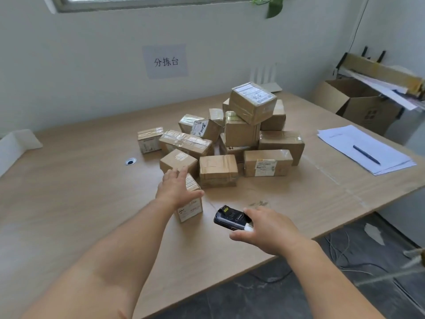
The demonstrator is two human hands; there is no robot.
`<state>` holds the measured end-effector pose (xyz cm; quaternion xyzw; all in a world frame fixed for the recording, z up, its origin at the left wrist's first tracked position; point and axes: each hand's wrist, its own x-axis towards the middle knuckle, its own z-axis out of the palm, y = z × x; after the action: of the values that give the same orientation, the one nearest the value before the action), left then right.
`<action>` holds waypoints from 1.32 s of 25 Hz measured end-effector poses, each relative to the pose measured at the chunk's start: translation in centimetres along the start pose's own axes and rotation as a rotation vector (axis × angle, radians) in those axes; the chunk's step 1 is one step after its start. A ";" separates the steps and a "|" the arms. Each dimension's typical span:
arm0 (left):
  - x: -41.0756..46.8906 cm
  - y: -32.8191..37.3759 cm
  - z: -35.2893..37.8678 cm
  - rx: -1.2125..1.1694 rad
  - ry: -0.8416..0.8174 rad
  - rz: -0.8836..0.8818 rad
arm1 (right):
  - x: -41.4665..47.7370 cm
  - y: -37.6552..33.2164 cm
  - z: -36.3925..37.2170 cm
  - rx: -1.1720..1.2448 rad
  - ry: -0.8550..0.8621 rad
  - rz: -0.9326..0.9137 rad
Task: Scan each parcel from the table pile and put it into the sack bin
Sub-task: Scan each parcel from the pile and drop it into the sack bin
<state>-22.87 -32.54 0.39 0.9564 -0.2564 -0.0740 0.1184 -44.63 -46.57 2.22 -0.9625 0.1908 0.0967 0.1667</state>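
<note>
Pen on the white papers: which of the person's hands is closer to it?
Right. The right hand, on the scanner, sits nearer the person and left of the pen. The left hand lies farther left, on a small box.

Brown taped parcels point(218, 170), tan woodgrain table point(80, 180), black scanner point(231, 218), white papers point(365, 148)

This was a small parcel-sorting room, an office corner given over to courier work. A paper sign point(165, 61) on the white wall read 分拣台, the words for a sorting table. Below it stood a wide wooden table point(69, 180), heaped with taped cardboard parcels point(239, 137), several bearing shipping labels. A handheld scanner point(230, 217) was near the front edge. A stack of papers point(365, 148) with a pen point(366, 154) lay to one side, and an open carton point(358, 104) stood past the far corner.
</note>
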 end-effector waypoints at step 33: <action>-2.3 -3.5 3.5 0.033 -0.295 -0.727 | 9.6 4.0 -3.1 -0.092 -0.198 -0.348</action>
<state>-23.90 -29.10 -3.68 0.9657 0.0837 -0.2438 0.0308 -37.16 -54.41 1.60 -0.9734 -0.0002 0.1690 0.1546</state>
